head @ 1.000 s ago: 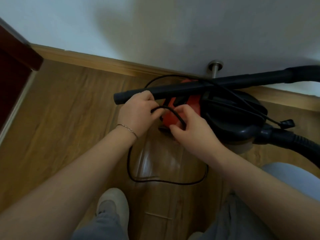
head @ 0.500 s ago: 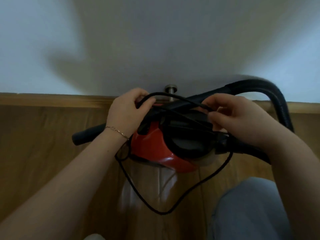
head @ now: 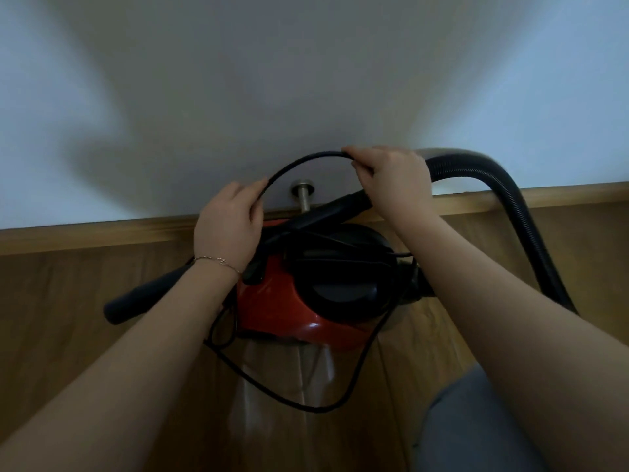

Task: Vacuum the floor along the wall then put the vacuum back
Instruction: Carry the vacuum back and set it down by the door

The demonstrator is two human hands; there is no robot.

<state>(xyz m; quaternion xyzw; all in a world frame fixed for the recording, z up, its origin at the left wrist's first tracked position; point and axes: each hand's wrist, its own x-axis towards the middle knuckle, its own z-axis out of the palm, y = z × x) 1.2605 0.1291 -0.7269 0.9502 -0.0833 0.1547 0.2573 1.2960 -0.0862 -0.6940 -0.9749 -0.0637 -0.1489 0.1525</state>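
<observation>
The right hand [head: 394, 178], just above the middle of the frame, pinches a black power cord [head: 320, 410] between its curled fingertips and thumb. The left hand [head: 231, 226], lower and to the left, has its fingers curled, and the same cord passes between its thumb and forefinger. The two hands are apart, and the cord rises in an arch between them against the wall. A thin bracelet [head: 218, 261] sits on the left wrist.

Below the hands, in the centre of the frame, the vacuum [head: 272, 311] stands on the floor close against the baseboard, with a red glossy body and a round black top. More turns of cord lie over the black top. From the left side of the body the cord drops to the floor, loops towards the bottom of the frame and climbs back up on the right side.

A black rigid tube [head: 146, 294] lies slantwise over the vacuum, its open end at the middle left and its upper end passing under the right hand. A black ribbed hose [head: 510, 206] curves from behind the right hand down the right side of the frame.

A metal door stop [head: 303, 195] sticks out from the wall just above the baseboard, between the two hands. The wooden baseboard [head: 85, 233] runs across the frame under the pale wall [head: 306, 80]. The wooden floor [head: 68, 335] fills the lower half, and a grey trouser knee [head: 476, 430] shows at the lower right.
</observation>
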